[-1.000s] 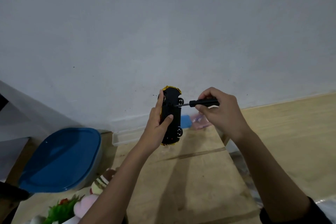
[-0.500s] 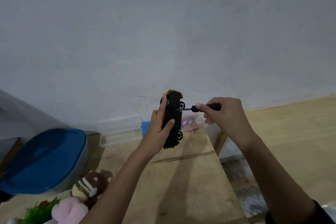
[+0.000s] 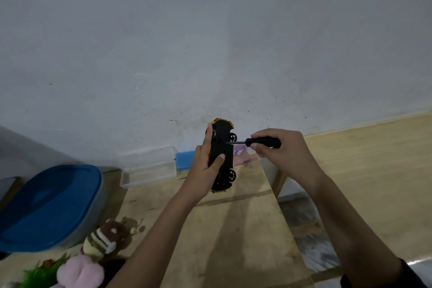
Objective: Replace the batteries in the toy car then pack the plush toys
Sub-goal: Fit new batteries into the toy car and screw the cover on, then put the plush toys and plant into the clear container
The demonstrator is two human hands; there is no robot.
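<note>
My left hand (image 3: 205,171) grips a black toy car (image 3: 223,147) with yellow trim, held upright above the wooden table with its underside turned to the right. My right hand (image 3: 282,154) is closed around a black screwdriver (image 3: 263,143), whose tip touches the car's underside near the upper wheel. Plush toys lie at the table's near left: a brown and cream striped one (image 3: 105,238), a pink one (image 3: 80,272) and a green one (image 3: 41,275).
A container with a blue lid (image 3: 46,206) stands at the left. A clear plastic box (image 3: 148,167) and a small blue box (image 3: 184,160) sit by the wall. The wooden table (image 3: 233,241) ends at its right edge above a wooden floor (image 3: 374,171).
The view has shifted slightly left, showing more of the clear box and plush toys. The screwdriver tip stays on the car's underside; both hands keep their grips.
</note>
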